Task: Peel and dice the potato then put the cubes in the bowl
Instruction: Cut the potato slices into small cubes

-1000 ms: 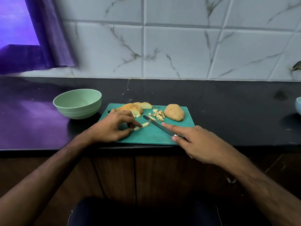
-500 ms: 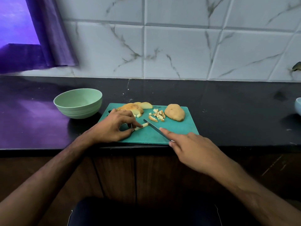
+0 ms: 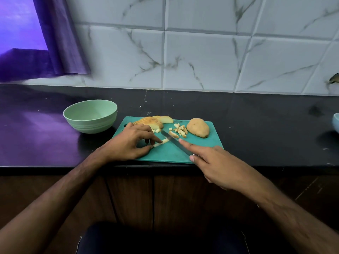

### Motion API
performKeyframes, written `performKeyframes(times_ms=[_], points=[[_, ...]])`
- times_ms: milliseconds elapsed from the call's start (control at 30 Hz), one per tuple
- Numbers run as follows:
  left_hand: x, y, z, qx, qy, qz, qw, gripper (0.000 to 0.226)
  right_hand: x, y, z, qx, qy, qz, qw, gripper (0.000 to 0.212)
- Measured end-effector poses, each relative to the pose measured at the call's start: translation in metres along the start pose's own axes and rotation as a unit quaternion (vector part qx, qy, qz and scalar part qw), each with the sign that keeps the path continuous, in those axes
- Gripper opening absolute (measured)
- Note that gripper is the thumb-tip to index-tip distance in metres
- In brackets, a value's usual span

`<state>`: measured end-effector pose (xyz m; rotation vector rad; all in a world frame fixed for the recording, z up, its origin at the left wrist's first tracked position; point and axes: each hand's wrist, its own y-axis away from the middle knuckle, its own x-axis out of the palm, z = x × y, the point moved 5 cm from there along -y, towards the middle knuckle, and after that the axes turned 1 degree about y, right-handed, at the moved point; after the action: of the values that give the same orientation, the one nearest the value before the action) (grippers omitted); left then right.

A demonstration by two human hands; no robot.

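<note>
While the right hand [image 3: 218, 167] hides the knife [image 3: 174, 142] handle it grips, left fingers [image 3: 156, 139] pinch a potato strip [image 3: 161, 142].

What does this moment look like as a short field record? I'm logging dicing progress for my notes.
board: teal plastic cutting board on the black countertop
left hand: pinches a pale potato strip
right hand: grips a steel knife, index finger along the blade
cut so far: small potato cubes piled on the board
uncut: potato slices and a potato half
bowl: pale green round bowl left of the board, no cubes visible inside
</note>
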<state>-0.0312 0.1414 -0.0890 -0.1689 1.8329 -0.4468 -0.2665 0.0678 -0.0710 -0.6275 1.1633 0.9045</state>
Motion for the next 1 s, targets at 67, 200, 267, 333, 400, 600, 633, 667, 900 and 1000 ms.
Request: performKeyframes(times_ms=[67,200,267,333,400,600,633,667,900,1000], points=[[0.0,0.0,0.0,0.003,0.001,-0.002,1.0,0.035,0.005,-0.001,-0.001,-0.004,-0.007,0.005,1.0,0.051],[0.0,0.0,0.0,0.002,0.006,-0.004,1.0,0.036,0.009,-0.004,-0.002,-0.005,-0.001,-0.006,1.0,0.051],[0.0,0.0,0.0,0.002,0.007,-0.005,1.0,0.036,0.009,-0.004,-0.001,-0.002,-0.003,-0.002,1.0,0.051],[0.0,0.0,0.0,0.002,0.006,-0.005,1.0,0.037,0.008,-0.002,0.0,-0.001,-0.009,0.006,1.0,0.051],[-0.001,0.0,0.0,0.001,0.005,-0.007,1.0,0.037,0.006,-0.001,0.003,0.002,-0.01,0.015,1.0,0.051],[0.0,0.0,0.001,0.004,0.005,-0.009,1.0,0.034,0.01,0.005,0.003,0.007,0.006,0.025,1.0,0.052],[0.0,0.0,0.002,0.005,0.004,-0.008,1.0,0.034,0.009,0.005,0.003,0.009,0.009,0.024,1.0,0.052],[0.0,0.0,0.001,0.006,0.004,-0.008,1.0,0.034,0.008,0.005,0.003,0.013,0.009,0.026,1.0,0.052],[-0.003,0.002,0.002,0.012,0.009,-0.038,0.999,0.032,-0.013,0.009,0.005,0.011,-0.023,0.016,1.0,0.051],[-0.002,0.001,0.003,0.011,0.006,-0.04,0.999,0.032,-0.007,0.012,0.009,0.01,-0.028,0.033,0.999,0.05]])
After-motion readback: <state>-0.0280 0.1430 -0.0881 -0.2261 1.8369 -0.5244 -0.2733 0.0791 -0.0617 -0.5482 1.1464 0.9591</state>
